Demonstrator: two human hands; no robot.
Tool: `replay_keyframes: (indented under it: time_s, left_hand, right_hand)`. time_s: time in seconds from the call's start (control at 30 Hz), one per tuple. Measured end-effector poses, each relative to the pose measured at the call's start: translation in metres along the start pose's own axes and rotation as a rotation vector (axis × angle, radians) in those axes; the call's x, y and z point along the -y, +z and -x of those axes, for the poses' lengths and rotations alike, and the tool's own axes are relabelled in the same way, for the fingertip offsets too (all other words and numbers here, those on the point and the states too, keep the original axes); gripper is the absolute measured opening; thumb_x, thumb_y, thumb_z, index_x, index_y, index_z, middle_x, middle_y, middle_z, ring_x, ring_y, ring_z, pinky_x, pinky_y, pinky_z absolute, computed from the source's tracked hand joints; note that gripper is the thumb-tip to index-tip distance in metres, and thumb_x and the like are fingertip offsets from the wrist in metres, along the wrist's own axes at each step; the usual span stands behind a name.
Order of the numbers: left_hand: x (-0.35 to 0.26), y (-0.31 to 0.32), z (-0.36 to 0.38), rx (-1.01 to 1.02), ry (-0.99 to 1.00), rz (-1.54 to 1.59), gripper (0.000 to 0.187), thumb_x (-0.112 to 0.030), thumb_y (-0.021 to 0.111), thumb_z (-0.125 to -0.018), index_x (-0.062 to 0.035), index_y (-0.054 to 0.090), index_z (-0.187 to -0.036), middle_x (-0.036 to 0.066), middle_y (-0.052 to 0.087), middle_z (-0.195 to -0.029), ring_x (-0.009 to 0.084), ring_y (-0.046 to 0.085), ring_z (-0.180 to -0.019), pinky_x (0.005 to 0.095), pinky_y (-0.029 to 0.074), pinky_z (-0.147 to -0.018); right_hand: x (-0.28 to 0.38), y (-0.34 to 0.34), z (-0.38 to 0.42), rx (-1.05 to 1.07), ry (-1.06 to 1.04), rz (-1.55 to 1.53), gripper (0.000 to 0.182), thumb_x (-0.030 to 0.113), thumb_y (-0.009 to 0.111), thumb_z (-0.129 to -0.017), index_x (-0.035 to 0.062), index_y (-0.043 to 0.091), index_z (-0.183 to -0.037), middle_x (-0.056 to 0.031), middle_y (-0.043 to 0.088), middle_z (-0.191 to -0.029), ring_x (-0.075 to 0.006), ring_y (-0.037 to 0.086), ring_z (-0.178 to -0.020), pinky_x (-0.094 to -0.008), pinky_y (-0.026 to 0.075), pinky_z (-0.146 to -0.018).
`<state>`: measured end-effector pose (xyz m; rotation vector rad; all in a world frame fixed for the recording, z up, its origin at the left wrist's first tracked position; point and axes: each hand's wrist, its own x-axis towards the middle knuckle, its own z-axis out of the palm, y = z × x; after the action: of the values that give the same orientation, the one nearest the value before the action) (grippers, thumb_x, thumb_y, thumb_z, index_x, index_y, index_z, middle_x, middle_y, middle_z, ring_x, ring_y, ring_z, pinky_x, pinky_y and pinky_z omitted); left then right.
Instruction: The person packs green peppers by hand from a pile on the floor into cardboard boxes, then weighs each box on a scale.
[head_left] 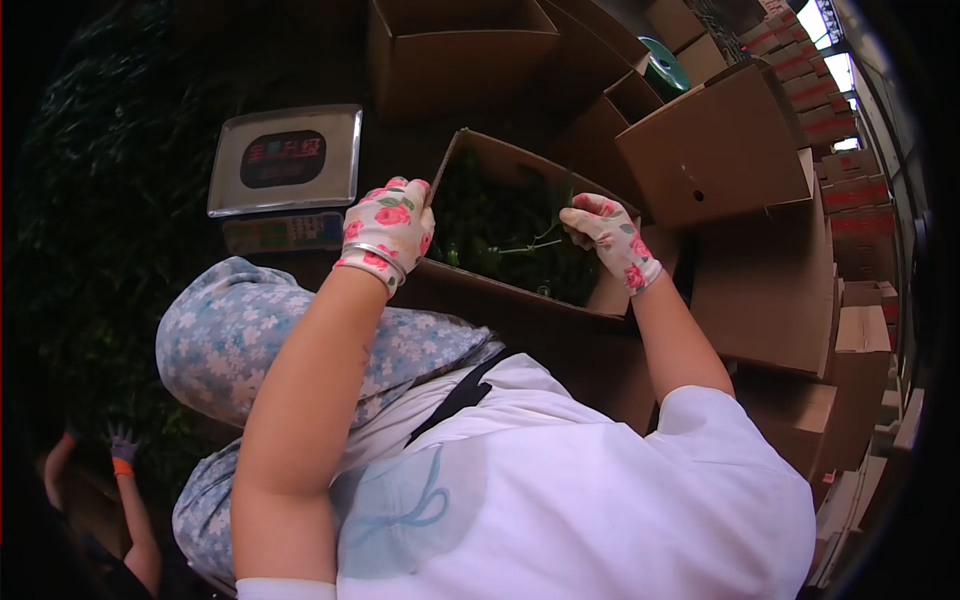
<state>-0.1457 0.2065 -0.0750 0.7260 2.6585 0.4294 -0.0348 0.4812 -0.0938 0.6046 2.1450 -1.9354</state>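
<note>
An open cardboard box (490, 282) holding dark green leafy stems (500, 215) stands in front of me. My left hand (388, 222), in a white glove with pink roses, is closed at the box's left rim; its fingertips are hidden. On the right side of the opening, my right hand (606, 235), in a matching glove, pinches a thin green leafy stem (568, 205). A pale stalk (530, 246) stretches across the box just left of that hand.
A scale with a metal top (230, 165) stands left of the box. Dark foliage (100, 210) is heaped at far left, where another person's gloved hand (124, 447) shows. More cardboard boxes (720, 140) crowd the back and right. Behind them sits a green round object (663, 67).
</note>
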Motion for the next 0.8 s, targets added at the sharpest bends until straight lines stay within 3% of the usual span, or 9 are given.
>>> replay_keyframes:
  time_s: [0.1,0.23,0.37,0.53,0.6,0.67,0.7,0.77,0.8]
  left_hand:
    - [-0.001,0.001,-0.001,-0.239,0.18,0.237,0.03,-0.021,0.057,-0.089,-0.0089,0.059,-0.116,0.012,0.062,-0.111,0.0292,0.061,-0.101,0.0375,0.048,-0.087]
    - [-0.014,0.001,0.004,0.177,0.436,0.997,0.058,-0.009,0.058,-0.087,-0.0098,0.038,-0.142,0.009,0.057,-0.121,0.0105,0.052,-0.082,0.0254,0.045,-0.081]
    - [-0.019,0.039,-0.005,0.412,0.561,0.84,0.061,-0.014,0.061,-0.087,-0.0115,0.036,-0.143,0.012,0.057,-0.123,0.0214,0.058,-0.09,0.0319,0.047,-0.084]
    - [-0.032,0.041,-0.009,0.093,0.54,0.486,0.016,-0.017,0.057,-0.092,-0.0043,0.065,-0.098,0.01,0.066,-0.09,0.0198,0.064,-0.08,0.0322,0.048,-0.072]
    - [-0.028,0.043,-0.019,-0.116,0.568,0.36,0.019,-0.019,0.057,-0.091,-0.0049,0.065,-0.101,0.01,0.067,-0.091,0.0219,0.064,-0.079,0.0306,0.049,-0.071]
    - [-0.02,0.022,-0.017,0.179,0.423,0.405,0.026,-0.023,0.059,-0.089,-0.0052,0.064,-0.107,0.011,0.067,-0.096,0.0243,0.065,-0.084,0.0321,0.049,-0.075]
    - [-0.018,0.008,-0.014,0.444,0.327,0.361,0.03,-0.025,0.06,-0.088,-0.0052,0.063,-0.111,0.012,0.068,-0.099,0.0257,0.065,-0.088,0.0333,0.05,-0.079]
    - [-0.013,0.001,-0.018,0.134,0.272,-0.169,0.034,-0.029,0.061,-0.086,-0.006,0.063,-0.112,0.014,0.067,-0.104,0.0279,0.063,-0.099,0.0353,0.047,-0.087]
    - [-0.019,-0.007,-0.022,0.043,0.189,-0.075,0.029,-0.03,0.059,-0.086,-0.0094,0.065,-0.106,0.013,0.065,-0.109,0.0299,0.061,-0.103,0.0378,0.048,-0.089]
  right_hand:
    - [0.028,0.001,0.031,-0.109,-0.083,-0.122,0.005,0.014,0.064,-0.085,0.0116,0.064,-0.09,-0.0022,0.063,-0.078,-0.0098,0.059,-0.064,-0.0215,0.043,-0.056]
    - [0.036,0.034,0.045,0.043,-0.268,-0.606,0.014,0.007,0.059,-0.088,0.0111,0.064,-0.1,-0.0173,0.067,-0.101,-0.0272,0.069,-0.086,-0.0321,0.057,-0.069]
    - [0.049,0.086,0.049,0.13,-0.417,-0.68,0.014,0.006,0.055,-0.087,0.0049,0.062,-0.099,-0.0167,0.067,-0.093,-0.0292,0.067,-0.084,-0.0361,0.055,-0.073]
    - [0.041,0.074,0.098,-0.006,-0.585,-0.704,0.01,0.01,0.056,-0.083,0.0032,0.062,-0.088,-0.0113,0.064,-0.083,-0.0224,0.06,-0.072,-0.034,0.049,-0.066]
    - [0.021,0.047,0.134,-0.069,-0.646,-0.705,0.013,0.015,0.056,-0.082,0.003,0.06,-0.085,-0.0088,0.06,-0.076,-0.0204,0.057,-0.068,-0.0342,0.046,-0.063]
    - [-0.002,0.035,0.172,-0.124,-0.492,-0.592,0.015,0.018,0.059,-0.081,0.003,0.06,-0.084,-0.0074,0.062,-0.076,-0.0201,0.06,-0.067,-0.033,0.049,-0.062]
    - [-0.028,0.028,0.2,-0.1,0.124,-0.197,0.019,0.02,0.062,-0.08,0.0016,0.06,-0.084,-0.0109,0.067,-0.084,-0.023,0.066,-0.077,-0.0335,0.052,-0.068]
    - [-0.051,0.032,0.21,0.278,0.606,1.01,0.034,0.024,0.063,-0.082,0.0029,0.064,-0.108,-0.0126,0.069,-0.092,-0.0172,0.068,-0.072,-0.0292,0.053,-0.069]
    - [-0.055,0.026,0.201,0.102,0.641,0.986,0.039,0.029,0.064,-0.081,0.0048,0.064,-0.112,-0.0129,0.068,-0.097,-0.0195,0.067,-0.083,-0.031,0.05,-0.078]
